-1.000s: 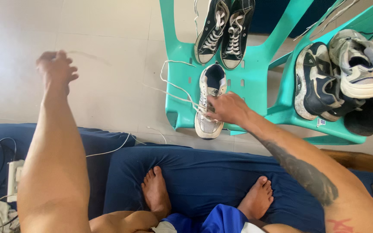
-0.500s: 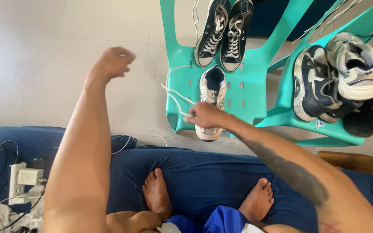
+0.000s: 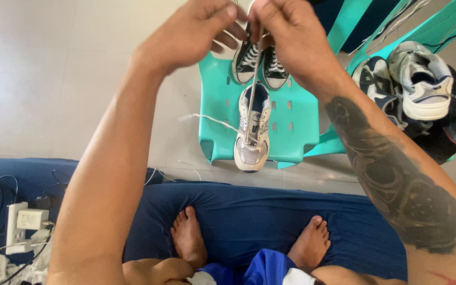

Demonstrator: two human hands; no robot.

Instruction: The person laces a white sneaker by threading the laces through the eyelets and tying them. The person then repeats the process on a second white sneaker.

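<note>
A white and grey sneaker (image 3: 251, 132) lies on the seat of a teal plastic chair (image 3: 291, 124), toe toward me. Its white shoelace (image 3: 252, 89) runs taut from the eyelets up to my hands. My left hand (image 3: 191, 32) and my right hand (image 3: 286, 37) are raised close together near the top of the view, fingers pinching the lace between them. A loose lace end (image 3: 204, 119) trails off the chair's left edge. Behind the sneaker stands a pair of dark canvas sneakers (image 3: 257, 58), partly hidden by my hands.
A second teal chair (image 3: 439, 31) at the right holds several worn shoes, among them a white and grey trainer (image 3: 423, 79). I sit on a blue cushion (image 3: 249, 216) with bare feet. A power strip with cables (image 3: 19, 224) lies at the lower left. The floor is tiled.
Both hands have risen and come together above the sneaker, lifting the lace taut. Before, my left hand was out to the left and my right hand was low by the shoe.
</note>
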